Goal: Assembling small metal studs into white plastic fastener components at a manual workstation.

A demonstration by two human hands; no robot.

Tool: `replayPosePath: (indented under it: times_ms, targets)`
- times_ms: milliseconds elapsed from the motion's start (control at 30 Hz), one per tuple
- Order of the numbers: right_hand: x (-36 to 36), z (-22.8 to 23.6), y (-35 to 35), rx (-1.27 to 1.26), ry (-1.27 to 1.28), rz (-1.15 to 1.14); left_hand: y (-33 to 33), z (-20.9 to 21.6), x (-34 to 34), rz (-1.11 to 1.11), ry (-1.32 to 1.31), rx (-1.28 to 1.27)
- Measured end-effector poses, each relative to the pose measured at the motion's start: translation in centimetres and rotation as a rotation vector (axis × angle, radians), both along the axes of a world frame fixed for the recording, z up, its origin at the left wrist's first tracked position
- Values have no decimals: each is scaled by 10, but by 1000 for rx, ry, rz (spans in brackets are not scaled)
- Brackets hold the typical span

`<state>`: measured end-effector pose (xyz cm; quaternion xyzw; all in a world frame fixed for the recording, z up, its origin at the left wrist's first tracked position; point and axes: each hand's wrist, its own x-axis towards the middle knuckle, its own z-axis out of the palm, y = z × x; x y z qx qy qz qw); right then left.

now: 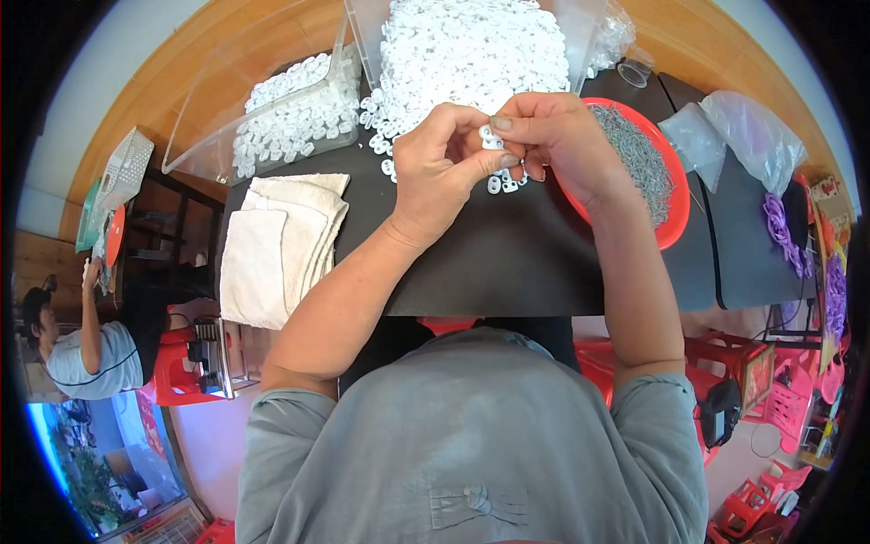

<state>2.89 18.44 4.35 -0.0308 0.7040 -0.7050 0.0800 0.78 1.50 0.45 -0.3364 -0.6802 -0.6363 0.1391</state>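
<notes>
Between my two hands, over the dark table (471, 263), is a small white plastic piece with two holes (491, 139). My left hand (435, 163) pinches it from the left between thumb and fingers. My right hand (566, 145) is closed at its other side, thumb and forefinger meeting at the piece's upper edge; whether a smaller part is in those fingers is hidden. Just beneath my hands lie a few loose white pieces (495, 185). Beyond them a large heap of like pieces (471, 54) fills a clear bin. A red basin (675, 231) of small grey metal parts (639, 159) stands beside my right wrist.
Left of the heap, a tipped clear plastic box (204, 136) holds more white pieces. Folded cream cloths (272, 245) lie at the table's left edge. Clear plastic bags (752, 136) and purple cord (784, 236) are at the right. Another person (95, 349) sits far left.
</notes>
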Motion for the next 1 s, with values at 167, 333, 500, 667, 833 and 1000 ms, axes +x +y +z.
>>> replayPosePath:
  times_ms: [167, 333, 500, 667, 833, 1000]
  targets:
    - [0, -1, -5, 14, 90, -112, 4, -3, -3, 40, -180, 107]
    - [-1, -3, -6, 37, 131, -168, -3, 6, -4, -139, -629, 139]
    - [-1, -8, -16, 18, 140, -223, 2, 1, -1, -132, -678, 228]
    - [-4, -14, -18, -8, 160, -182, 0, -4, 0, -123, -662, 283]
    - [-4, -10, -16, -51, 135, -132, 0, 0, 1, -95, -651, 268]
    - [-5, -11, -12, -92, 137, -180, 1, 3, 3, -110, -650, 233]
